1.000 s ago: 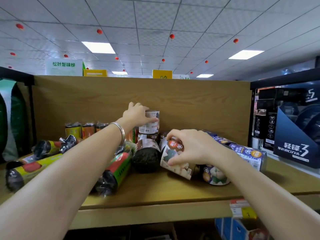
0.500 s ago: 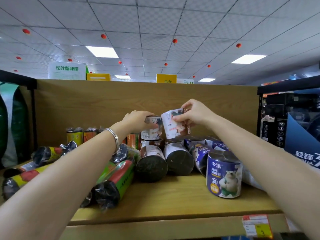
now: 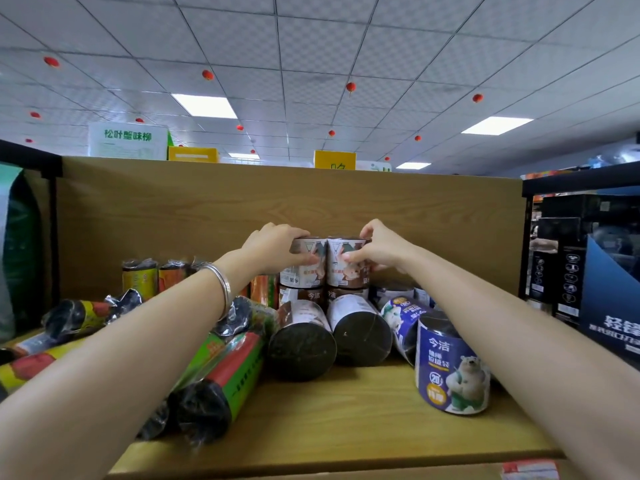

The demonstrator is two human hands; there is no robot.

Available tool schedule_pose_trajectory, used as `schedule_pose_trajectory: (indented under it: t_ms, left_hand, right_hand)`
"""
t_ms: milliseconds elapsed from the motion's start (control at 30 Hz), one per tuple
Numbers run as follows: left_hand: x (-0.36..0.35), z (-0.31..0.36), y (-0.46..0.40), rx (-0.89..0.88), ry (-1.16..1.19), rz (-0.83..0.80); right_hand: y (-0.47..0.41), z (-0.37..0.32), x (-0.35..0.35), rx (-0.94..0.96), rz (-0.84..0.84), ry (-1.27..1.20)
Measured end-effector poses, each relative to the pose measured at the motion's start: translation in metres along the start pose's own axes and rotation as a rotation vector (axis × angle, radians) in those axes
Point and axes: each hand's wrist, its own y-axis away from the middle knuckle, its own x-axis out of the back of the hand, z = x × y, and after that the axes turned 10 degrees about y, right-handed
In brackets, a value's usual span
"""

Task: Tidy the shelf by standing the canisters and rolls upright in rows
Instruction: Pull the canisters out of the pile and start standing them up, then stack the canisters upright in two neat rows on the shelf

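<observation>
Left fingers [image 3: 298, 237] curl over the rim of the left can [image 3: 304, 263]; right fingers [image 3: 363, 233] pinch the top of the right can [image 3: 346, 265]. Both hands clasp their cans, which stand side by side, touching, as a second tier on brown cans at the back of the shelf [image 3: 346, 427]. They look light, stiff and paper-labelled, so a grip round the rim or sides should serve; the stack may topple if nudged. In front lie two dark-ended rolls [image 3: 301, 344] on their sides, glossy film-wrapped green rolls [image 3: 221, 386] to the left, and one upright blue can [image 3: 450, 368]
</observation>
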Motion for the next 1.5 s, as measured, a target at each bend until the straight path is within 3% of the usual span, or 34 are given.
schedule_pose_trajectory:
  t_ms: [100,267,433,633,800,1000,1233,1367,1500]
  left_hand:
    - [0.001,0.002,0.0,0.01,-0.029,-0.015]
    - [0.004,0.036,-0.003,-0.086,0.305,0.05]
    - [-0.023,0.08,-0.01,-0.201,-0.031,-0.017]
    - [-0.027,0.083,-0.016,-0.18,-0.083,-0.041]
    - [-0.024,0.074,-0.01,-0.236,-0.127,-0.045]
    - [-0.021,0.07,-0.009,-0.23,-0.107,-0.025]
    - [-0.02,0.069,-0.01,-0.216,-0.12,-0.009]
    - [-0.02,0.069,-0.01,-0.221,-0.14,-0.012]
    - [-0.02,0.069,-0.012,-0.214,-0.112,-0.013]
  right_hand:
    - [0.006,-0.002,0.009,0.021,-0.057,0.107]
    - [0.037,-0.001,0.045,0.089,-0.194,0.217]
    - [0.097,0.019,0.071,0.171,-0.309,0.344]
    - [0.143,0.045,0.073,0.16,-0.531,0.373]
    - [0.147,0.046,0.07,0.225,-0.476,0.346]
    - [0.138,0.029,0.088,0.25,-0.403,0.05]
    - [0.081,0.019,0.079,0.201,0.035,-0.144]
    - [0.044,0.023,0.054,0.14,0.284,0.091]
    - [0.02,0.035,0.037,0.092,0.237,0.195]
